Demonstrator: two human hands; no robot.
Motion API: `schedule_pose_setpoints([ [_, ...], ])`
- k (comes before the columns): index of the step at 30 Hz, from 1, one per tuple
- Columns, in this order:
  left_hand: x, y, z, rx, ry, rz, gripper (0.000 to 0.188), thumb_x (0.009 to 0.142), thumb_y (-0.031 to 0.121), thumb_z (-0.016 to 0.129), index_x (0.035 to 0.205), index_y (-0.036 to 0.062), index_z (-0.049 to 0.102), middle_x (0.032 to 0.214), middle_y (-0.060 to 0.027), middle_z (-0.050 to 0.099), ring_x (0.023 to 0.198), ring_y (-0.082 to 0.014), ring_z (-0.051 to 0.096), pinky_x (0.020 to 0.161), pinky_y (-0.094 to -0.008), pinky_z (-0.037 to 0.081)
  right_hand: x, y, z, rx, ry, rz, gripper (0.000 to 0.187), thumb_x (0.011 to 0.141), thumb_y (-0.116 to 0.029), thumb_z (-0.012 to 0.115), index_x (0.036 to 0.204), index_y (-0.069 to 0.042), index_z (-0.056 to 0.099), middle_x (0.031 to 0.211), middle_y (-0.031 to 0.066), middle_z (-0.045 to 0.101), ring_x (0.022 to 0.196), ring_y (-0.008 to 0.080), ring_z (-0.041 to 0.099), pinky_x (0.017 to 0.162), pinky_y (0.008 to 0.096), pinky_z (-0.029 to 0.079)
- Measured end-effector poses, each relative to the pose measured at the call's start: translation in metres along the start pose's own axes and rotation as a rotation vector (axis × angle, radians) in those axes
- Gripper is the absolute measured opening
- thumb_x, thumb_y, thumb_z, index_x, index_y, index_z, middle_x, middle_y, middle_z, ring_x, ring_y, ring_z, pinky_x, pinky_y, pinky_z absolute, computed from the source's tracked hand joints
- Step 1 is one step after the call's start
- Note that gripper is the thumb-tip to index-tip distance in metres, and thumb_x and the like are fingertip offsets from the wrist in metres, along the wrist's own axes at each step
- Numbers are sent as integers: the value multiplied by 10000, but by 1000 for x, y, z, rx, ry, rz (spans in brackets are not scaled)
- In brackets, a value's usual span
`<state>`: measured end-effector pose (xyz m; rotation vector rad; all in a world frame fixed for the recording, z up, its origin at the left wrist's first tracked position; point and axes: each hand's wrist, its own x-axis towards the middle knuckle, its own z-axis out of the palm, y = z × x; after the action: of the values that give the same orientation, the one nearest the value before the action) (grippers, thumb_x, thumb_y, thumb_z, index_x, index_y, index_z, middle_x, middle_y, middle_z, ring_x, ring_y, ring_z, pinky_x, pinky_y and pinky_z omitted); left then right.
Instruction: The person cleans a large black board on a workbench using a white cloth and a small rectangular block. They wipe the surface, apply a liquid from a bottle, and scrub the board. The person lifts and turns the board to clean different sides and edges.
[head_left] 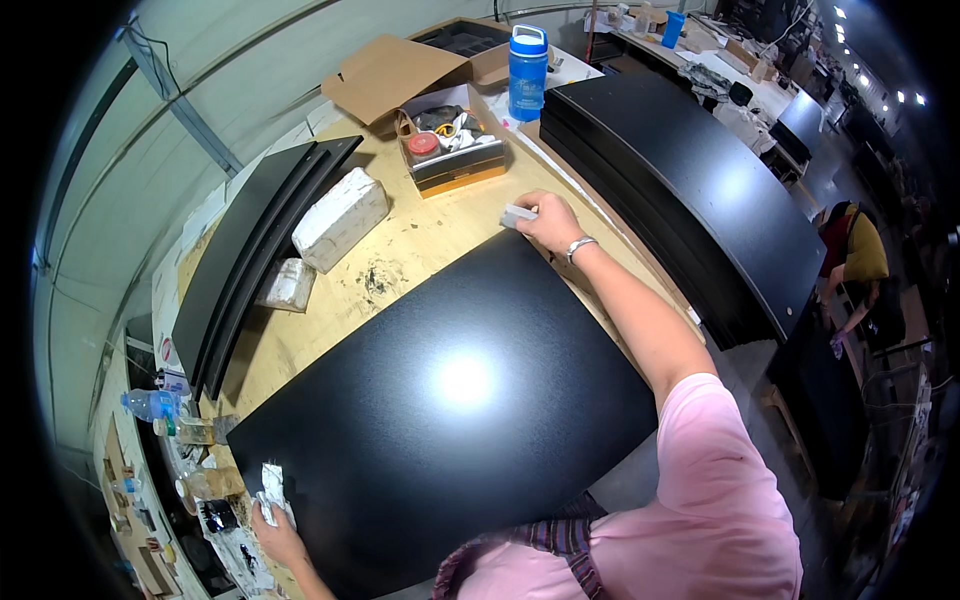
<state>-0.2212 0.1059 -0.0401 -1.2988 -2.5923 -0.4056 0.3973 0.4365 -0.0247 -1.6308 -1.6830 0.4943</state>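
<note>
A large black panel [440, 400] with a glossy highlight lies at an angle across the table in front of me. At its far corner, my right hand [552, 222] is closed on a small pale grey block [516, 215], held against or just above the edge; I cannot tell which. My left hand [282, 538] is by the near left edge of the panel, fingers closed round a crumpled white cloth [273, 490]. Part of the cloth sticks up over the panel's surface.
Black boards lean in a stack [255, 250] beside white wrapped blocks [340, 218]. Behind stand an open box of odds and ends [458, 172] and a blue bottle [527, 85]. More black panels [690, 180] are piled right; bottles [150, 405] stand left. Another person [855, 250] works far right.
</note>
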Motion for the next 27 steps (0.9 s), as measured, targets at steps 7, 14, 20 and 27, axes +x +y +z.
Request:
schedule_pose_setpoints([
  [7,-1,-11,4,-14,16,-2,456,939,379,558,1298,99,585,1235,-142,625,1082,-366,608,879,-438,476,-78,18,-59,217,-317,19,333,712,-95,698,1031,-1,713,953,99,659,889,205,616,824,317,493],
  [14,5,-10,7,-4,-49,13,490,967,395,531,1323,62,571,1293,-155,606,1152,-357,580,942,-409,454,-247,13,-142,136,-345,71,305,672,-69,677,971,-33,720,901,74,644,878,224,604,796,325,492],
  [20,11,-27,8,32,-107,-21,529,975,443,498,1340,63,555,1317,-142,600,1124,-356,599,919,-392,466,-330,-18,-192,-246,-417,161,268,652,-88,666,915,-63,714,842,51,624,865,231,599,775,344,489],
  [27,15,-35,13,79,-112,-31,573,956,535,451,1366,147,551,1332,-102,607,1136,-355,605,916,-427,467,-356,-26,-134,-27,313,203,246,692,-17,702,932,-3,650,837,93,597,748,200,589,677,292,480],
])
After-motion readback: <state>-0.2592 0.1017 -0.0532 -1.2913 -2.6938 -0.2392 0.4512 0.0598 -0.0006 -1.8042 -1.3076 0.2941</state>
